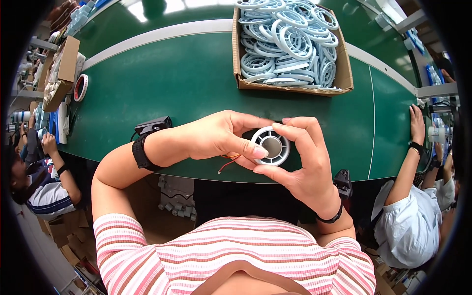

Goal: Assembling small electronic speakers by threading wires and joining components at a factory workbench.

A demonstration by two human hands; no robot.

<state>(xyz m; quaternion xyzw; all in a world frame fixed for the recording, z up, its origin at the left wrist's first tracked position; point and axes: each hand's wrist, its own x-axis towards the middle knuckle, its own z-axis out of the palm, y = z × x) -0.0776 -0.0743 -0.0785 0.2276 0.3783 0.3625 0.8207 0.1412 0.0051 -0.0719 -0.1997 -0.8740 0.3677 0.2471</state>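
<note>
Above the near edge of the green table, both my hands hold a round white spoked part point(271, 145) with a grey disc in its middle. My left hand point(214, 135) grips it from the left, its thumb pressed on the lower left of the rim. From the other side my right hand point(309, 160) closes on it, fingertips at the upper rim and thumb at the bottom. Thin red and orange wires point(227, 163) hang out below my left hand. The back of the part and some of my left fingers are hidden.
A cardboard box point(345, 73) heaped with light blue spoked rings point(295, 42) stands at the far side of the green table point(162, 78). A tape roll point(81, 87) lies at the left. Black devices point(153, 126) sit near both my forearms. Other people work at either side.
</note>
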